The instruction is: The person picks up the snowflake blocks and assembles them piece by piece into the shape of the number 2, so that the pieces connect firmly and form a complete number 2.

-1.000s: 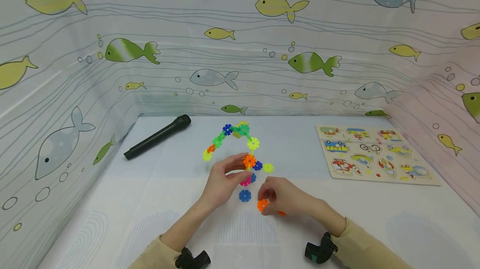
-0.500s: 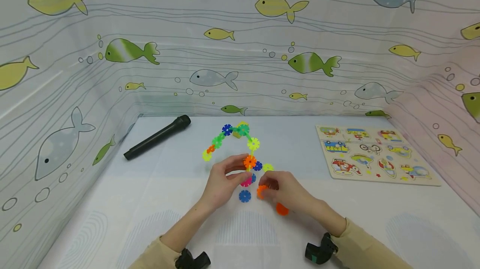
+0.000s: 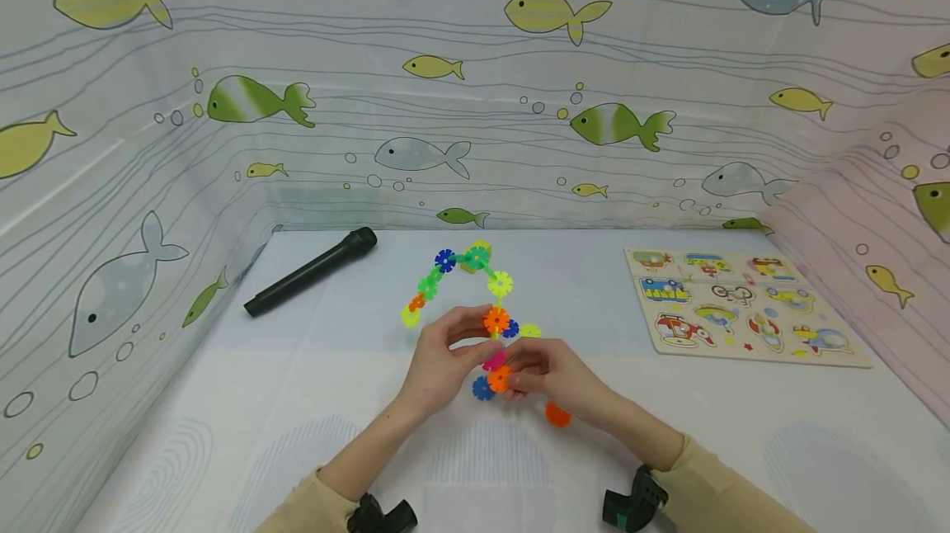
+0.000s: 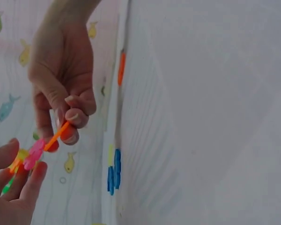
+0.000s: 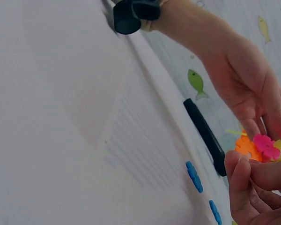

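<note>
Over the middle of the table (image 3: 594, 294), the left hand (image 3: 441, 357) pinched the flower chain (image 3: 501, 284) by its pink piece (image 3: 493, 361), likely for steadiness; the right hand (image 3: 560, 372) gripped an orange piece (image 3: 499, 379) side-on, I guess so its free edge could meet the pink.

Left grip (image 3: 443, 356), right grip (image 3: 558, 374) both pinching, close together; forearms (image 3: 367, 448) angled inward.

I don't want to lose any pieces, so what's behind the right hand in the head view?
A yellow flower piece shows just past the right hand, its near edge covered. Anything else directly behind is hidden in that view.
</note>
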`<state>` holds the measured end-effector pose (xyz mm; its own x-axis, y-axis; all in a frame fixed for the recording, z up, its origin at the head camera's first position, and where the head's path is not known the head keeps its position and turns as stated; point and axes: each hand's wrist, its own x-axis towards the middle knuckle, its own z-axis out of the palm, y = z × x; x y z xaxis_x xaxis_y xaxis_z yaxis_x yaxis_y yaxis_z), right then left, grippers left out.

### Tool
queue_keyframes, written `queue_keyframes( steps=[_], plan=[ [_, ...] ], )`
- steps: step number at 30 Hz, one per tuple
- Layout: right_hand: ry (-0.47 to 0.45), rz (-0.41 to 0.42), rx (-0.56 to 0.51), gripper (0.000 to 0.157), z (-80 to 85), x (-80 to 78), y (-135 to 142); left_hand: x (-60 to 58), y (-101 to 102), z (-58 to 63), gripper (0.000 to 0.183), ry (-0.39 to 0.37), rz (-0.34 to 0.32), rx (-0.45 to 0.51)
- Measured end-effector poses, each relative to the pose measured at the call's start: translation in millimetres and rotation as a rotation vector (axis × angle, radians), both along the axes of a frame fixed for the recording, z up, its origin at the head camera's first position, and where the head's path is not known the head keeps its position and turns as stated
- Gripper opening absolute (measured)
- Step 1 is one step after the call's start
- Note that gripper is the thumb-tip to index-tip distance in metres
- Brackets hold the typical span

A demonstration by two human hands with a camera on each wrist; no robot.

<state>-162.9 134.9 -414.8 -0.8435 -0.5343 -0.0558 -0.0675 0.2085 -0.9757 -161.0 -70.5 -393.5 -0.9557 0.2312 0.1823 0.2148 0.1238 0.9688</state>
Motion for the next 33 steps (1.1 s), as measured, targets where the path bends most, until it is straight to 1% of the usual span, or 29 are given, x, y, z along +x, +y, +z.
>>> queue_keyframes(
  steps=[3,12,18,22,25,27,29,33],
  plan=[
    [-0.031,0.012,-0.013,0.023,-0.2,1.0,-1,0.5,1,0.8,0.042,-0.013,0.002,0.009],
    [-0.064,0.035,-0.024,0.017,-0.3,1.6,-2,0.6,1,-0.7,0.042,0.008,-0.013,0.044],
    [-0.099,0.044,-0.070,0.017,-2.2,1.7,-2,1.4,2,-1.0,0.042,0.002,-0.014,0.047],
    [-0.135,0.045,-0.081,0.019,-1.0,2.6,-3,1.4,2,-0.9,0.043,0.007,-0.007,0.034],
    [-0.148,0.034,-0.055,0.024,0.5,4.1,-6,1.5,3,-0.9,0.043,0.000,-0.003,0.031],
    [-0.123,0.018,-0.023,0.029,1.0,5.3,-8,1.4,3,-1.0,0.043,-0.004,-0.002,0.036],
    [-0.076,0.002,0.010,0.033,1.1,6.3,-10,1.8,3,-0.5,0.043,-0.002,-0.006,0.043],
    [0.021,-0.026,0.045,0.033,0.0,8.2,-13,2.5,3,0.4,0.044,0.003,0.000,0.042]
  ],
)
